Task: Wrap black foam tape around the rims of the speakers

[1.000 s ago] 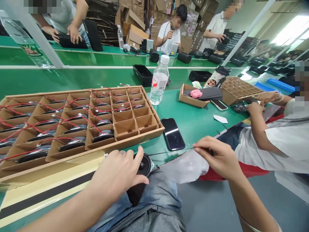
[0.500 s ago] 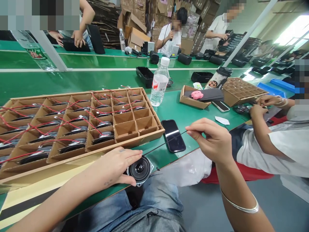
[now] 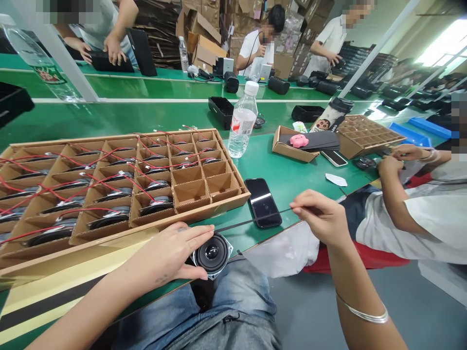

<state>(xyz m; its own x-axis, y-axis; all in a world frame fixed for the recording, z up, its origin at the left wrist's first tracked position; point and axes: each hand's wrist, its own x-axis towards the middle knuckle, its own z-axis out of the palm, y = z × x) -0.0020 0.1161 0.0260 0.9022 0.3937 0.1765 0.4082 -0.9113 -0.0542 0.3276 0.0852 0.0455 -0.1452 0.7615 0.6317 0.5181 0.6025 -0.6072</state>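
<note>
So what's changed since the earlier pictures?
The left hand, earlier spread over the speaker, now holds its left edge. The right hand, pinching the dark strip, is slightly farther forward than at first. A black case appeared far left. Phone and bottle stayed put.

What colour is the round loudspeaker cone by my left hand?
The cone is black; the head view shows it best.

Both hands [image 3: 182,250] low, palms down.
</note>
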